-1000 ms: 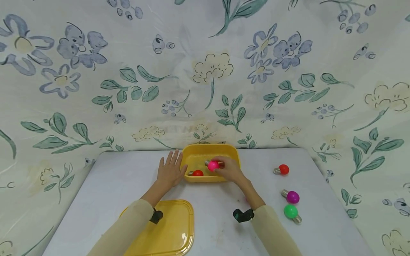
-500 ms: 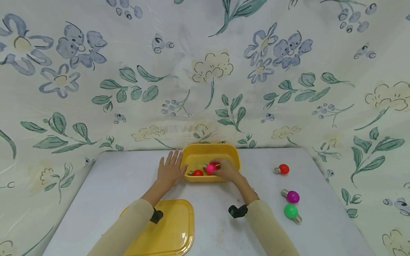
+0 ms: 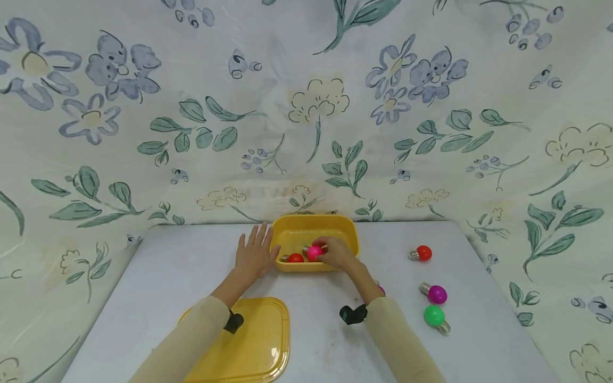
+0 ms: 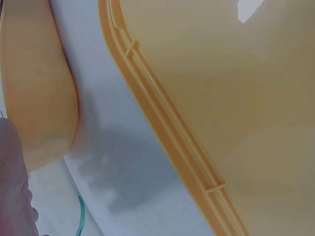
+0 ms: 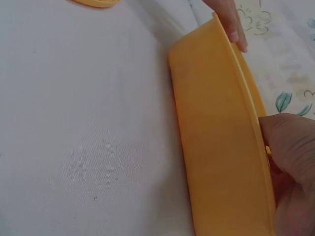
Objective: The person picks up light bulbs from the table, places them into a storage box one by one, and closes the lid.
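Two bulbs lie inside the yellow tub (image 3: 313,226) at the far middle of the table (image 3: 158,276): a pink bulb (image 3: 314,252), held low over the tub floor in the curled fingers of the right hand (image 3: 335,254), and a red bulb (image 3: 294,258) resting on the floor just to its left, near the tub's near-left corner. The pink bulb's metal base points left and away; whether the two bulbs touch cannot be told. The left hand (image 3: 254,255) lies flat on the table with fingers straight and spread, its thumb side against the tub's left wall; in the right wrist view a fingertip of this hand (image 5: 231,24) rests at the rim of the tub (image 5: 216,137), and the right hand (image 5: 290,167) reaches over the rim from the near side. The left wrist view shows only the tub's outer wall (image 4: 39,88), the table surface and the edge of the yellow lid (image 4: 236,98). That lid (image 3: 254,340) lies flat on the table near the person, under the left forearm, well apart from the tub. To the right of the tub, on the bare table, lie three further bulbs: a second red bulb (image 3: 421,253), a purple bulb (image 3: 436,293) and a green bulb (image 3: 435,316), the last two near each other. Floral cloth (image 3: 306,106) forms the backdrop.
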A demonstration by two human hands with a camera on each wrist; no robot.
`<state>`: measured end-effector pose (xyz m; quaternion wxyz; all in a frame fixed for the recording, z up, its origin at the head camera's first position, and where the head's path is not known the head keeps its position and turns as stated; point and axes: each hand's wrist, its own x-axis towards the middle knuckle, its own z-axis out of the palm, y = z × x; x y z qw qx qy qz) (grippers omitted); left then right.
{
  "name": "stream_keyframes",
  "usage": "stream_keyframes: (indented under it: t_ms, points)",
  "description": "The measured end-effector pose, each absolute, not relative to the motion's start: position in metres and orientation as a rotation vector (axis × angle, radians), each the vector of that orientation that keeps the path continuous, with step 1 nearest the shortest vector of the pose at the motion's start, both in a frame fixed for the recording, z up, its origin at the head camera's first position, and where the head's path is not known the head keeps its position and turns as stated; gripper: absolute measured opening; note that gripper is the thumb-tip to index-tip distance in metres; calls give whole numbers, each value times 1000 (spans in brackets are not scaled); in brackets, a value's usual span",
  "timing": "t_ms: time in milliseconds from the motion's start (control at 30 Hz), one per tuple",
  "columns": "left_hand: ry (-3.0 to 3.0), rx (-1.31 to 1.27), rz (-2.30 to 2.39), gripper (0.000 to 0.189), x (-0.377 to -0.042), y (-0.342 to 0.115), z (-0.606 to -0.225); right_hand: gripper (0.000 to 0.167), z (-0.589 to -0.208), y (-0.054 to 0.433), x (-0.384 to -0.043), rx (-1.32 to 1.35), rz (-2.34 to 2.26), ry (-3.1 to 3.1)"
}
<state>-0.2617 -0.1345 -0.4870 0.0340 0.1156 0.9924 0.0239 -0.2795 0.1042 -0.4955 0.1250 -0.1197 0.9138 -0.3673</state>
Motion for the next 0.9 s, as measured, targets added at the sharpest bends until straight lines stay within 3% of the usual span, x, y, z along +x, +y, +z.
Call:
stream_keyframes:
  t_ms: [900]
  points:
    - [3052, 356, 54, 67, -261, -135, -488, 37, -495, 107, -279, -351, -1176, 2609]
